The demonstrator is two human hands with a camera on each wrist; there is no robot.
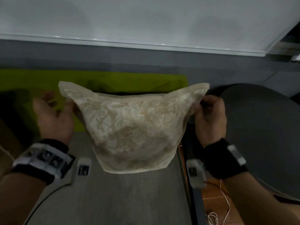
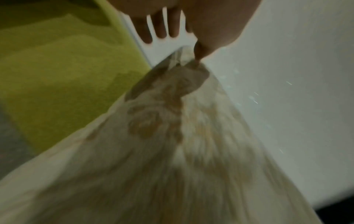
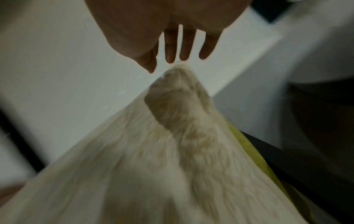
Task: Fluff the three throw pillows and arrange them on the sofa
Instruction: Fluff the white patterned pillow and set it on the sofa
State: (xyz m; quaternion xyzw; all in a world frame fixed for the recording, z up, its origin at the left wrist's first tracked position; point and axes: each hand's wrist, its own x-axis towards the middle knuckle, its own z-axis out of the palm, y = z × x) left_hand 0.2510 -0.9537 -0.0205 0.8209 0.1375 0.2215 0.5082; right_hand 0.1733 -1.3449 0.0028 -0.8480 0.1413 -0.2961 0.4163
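Observation:
I hold a cream throw pillow (image 1: 129, 127) with a pale floral pattern in the air, hanging by its two top corners. My left hand (image 1: 71, 104) pinches the left corner between thumb and forefinger, the other fingers spread; the left wrist view shows that pinch (image 2: 195, 60) on the bunched fabric (image 2: 172, 136). My right hand (image 1: 200, 103) grips the right corner. In the right wrist view that hand (image 3: 172, 65) sits at the tip of the pulled-up corner (image 3: 178, 106). A lime-green cushion or cover (image 1: 123, 82) lies behind the pillow. No third pillow is visible.
A grey wood-grain surface (image 1: 129, 200) lies below the pillow. A dark round top (image 1: 259, 135) stands at the right. White cable (image 1: 225, 207) lies on the brown floor at the lower right. A white panel (image 1: 146, 21) spans the back.

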